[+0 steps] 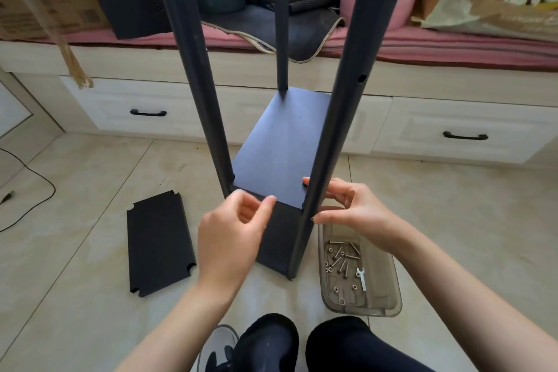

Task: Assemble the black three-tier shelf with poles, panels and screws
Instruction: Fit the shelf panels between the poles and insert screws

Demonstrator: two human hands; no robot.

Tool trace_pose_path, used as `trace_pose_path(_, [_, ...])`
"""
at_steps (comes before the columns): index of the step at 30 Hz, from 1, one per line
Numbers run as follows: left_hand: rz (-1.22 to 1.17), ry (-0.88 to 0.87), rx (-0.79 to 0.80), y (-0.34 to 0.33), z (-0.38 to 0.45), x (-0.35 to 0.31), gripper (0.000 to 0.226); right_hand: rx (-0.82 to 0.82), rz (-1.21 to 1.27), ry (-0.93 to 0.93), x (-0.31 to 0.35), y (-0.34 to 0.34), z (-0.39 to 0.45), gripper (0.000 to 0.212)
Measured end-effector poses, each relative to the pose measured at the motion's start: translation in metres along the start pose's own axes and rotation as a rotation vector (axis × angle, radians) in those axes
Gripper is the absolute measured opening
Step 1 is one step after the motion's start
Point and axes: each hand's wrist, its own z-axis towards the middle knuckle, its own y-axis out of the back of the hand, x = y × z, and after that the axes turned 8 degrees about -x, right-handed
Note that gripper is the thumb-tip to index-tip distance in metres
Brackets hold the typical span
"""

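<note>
Right hand (347, 208) clamped round near right pole (326, 145) to steady frame; left hand (232, 229) loosely curled, empty, at panel (277, 154) edge; screws tray (389, 305) alongside within reach.

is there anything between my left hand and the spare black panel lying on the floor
Nothing visible does. The left hand hovers by the front edge of the fitted panel, and the spare panel lies flat on the bare tile floor to its left, with open floor in between. The near-left pole stands farther back, clear of that path.
</note>
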Motion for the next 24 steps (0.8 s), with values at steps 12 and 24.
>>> trace_pose_path(12, [0.68,-0.554,0.462,-0.047,0.028,0.005,0.094,0.051,0.031,-0.033,0.013,0.002,0.003,0.06])
trace_pose_path(24, [0.599,-0.574,0.364,-0.052,0.015,0.011,0.079,-0.037,0.403,-0.215,0.018,0.012,0.006,0.05])
